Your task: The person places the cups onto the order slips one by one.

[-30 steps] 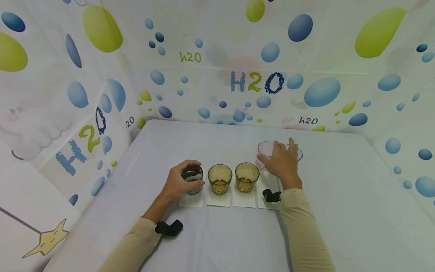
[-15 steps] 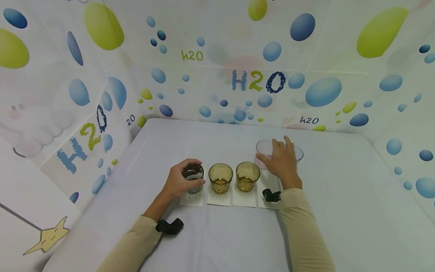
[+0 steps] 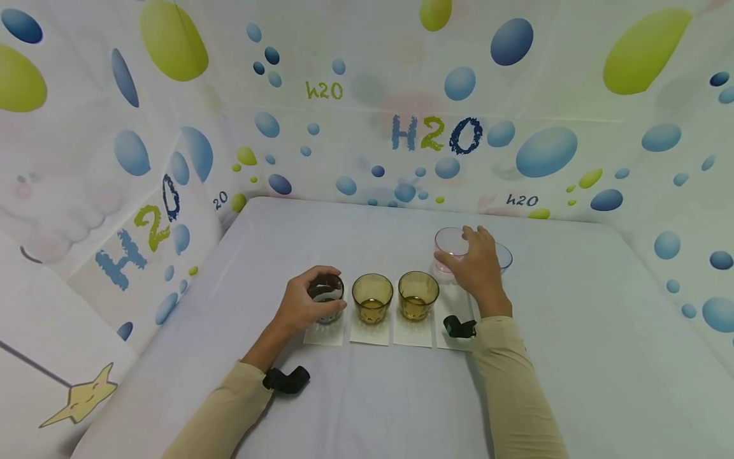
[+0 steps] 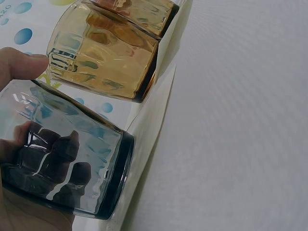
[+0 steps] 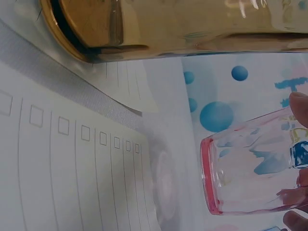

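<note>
My left hand (image 3: 299, 303) grips a dark smoky-blue glass tumbler (image 4: 72, 159) that stands on the leftmost paper sheet (image 3: 323, 336). Thumb and fingers wrap its sides near the rim. Two amber tumblers, one at the left (image 3: 372, 299) and one at the right (image 3: 418, 297), stand upright on the middle sheets. Toward the back, my right hand (image 3: 480, 268) pinches a pink-tinted clear tumbler (image 5: 255, 168) between thumb and fingers. Its pink base shows a gap above the white tabletop in the right wrist view. The rightmost sheet (image 5: 72, 163), printed with lines and small boxes, has no glass on it.
Partly behind my right hand stands a clear blue-rimmed glass (image 3: 505, 256). The white-covered table (image 3: 395, 401) runs back to a patterned cloth backdrop (image 3: 367, 159). Black wrist devices sit on both wrists, the left one (image 3: 288, 380) over the tablecloth.
My right hand has lifted the pink tumbler slightly, and its fingers have drawn in closer around the rim. My left hand keeps its hold on the smoky-blue tumbler. The head view has tilted slightly.
</note>
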A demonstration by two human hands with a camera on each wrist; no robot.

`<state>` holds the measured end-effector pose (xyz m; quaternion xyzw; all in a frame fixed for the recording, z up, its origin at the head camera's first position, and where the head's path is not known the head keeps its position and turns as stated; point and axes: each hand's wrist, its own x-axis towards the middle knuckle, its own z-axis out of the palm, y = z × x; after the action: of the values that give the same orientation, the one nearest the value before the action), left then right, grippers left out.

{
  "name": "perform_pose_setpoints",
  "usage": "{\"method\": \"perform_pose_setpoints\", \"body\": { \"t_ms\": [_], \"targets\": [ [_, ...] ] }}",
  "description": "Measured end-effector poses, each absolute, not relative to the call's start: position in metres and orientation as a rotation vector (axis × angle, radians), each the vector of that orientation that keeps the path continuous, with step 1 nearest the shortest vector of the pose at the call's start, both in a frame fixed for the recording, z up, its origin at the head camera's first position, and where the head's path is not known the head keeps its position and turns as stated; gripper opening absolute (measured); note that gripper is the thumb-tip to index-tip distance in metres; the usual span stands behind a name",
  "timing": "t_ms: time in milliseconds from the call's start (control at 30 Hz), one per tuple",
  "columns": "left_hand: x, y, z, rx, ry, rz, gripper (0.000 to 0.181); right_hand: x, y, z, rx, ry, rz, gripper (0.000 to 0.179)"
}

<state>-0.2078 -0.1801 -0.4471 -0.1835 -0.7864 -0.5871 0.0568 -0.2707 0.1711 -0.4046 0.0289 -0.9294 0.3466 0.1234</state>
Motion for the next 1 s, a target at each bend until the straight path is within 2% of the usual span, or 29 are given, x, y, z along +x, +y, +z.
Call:
{"method": "perform_pose_setpoints", "body": {
  "t_ms": [1000],
  "targets": [
    [-0.207, -0.180, -0.445, -0.567, -2.400, -1.767, 0.056, -0.259, 0.176, -0.394, 0.168, -2.462, 1.372, 0.083]
  ]
}}
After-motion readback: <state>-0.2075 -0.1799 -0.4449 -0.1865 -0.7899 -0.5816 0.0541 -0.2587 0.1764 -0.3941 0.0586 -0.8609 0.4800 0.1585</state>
